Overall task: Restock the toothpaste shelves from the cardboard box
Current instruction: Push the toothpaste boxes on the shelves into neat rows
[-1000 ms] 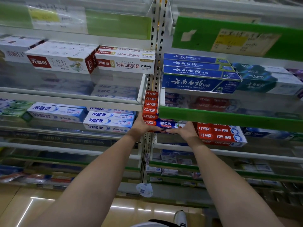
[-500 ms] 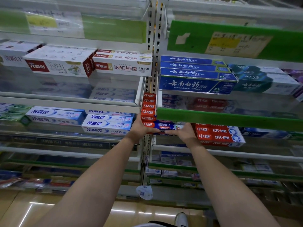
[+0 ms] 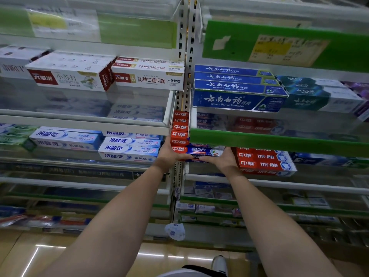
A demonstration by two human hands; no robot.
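Note:
A stack of red-and-blue toothpaste boxes [image 3: 196,151] lies on the middle right shelf, under a green shelf edge [image 3: 279,141]. My left hand [image 3: 169,155] grips the stack's left end, thumb along its front. My right hand [image 3: 223,159] holds the stack's right part from below and in front. The red ends of the stacked boxes [image 3: 179,126] rise up the left side. Just right of my right hand sits a pile of red toothpaste boxes [image 3: 263,161]. The cardboard box is not in view.
Blue toothpaste boxes [image 3: 237,88] fill the shelf above; white-and-red boxes [image 3: 147,75] and white-blue boxes [image 3: 129,147] fill the left bay. A white upright post [image 3: 184,56] divides the bays. Lower shelves hold more boxes. A round tag [image 3: 175,231] hangs low. My shoe [image 3: 219,263] stands on the glossy floor.
Both hands stay on the red-and-blue stack at the same spot. The view has shifted slightly downward; nothing else has visibly moved.

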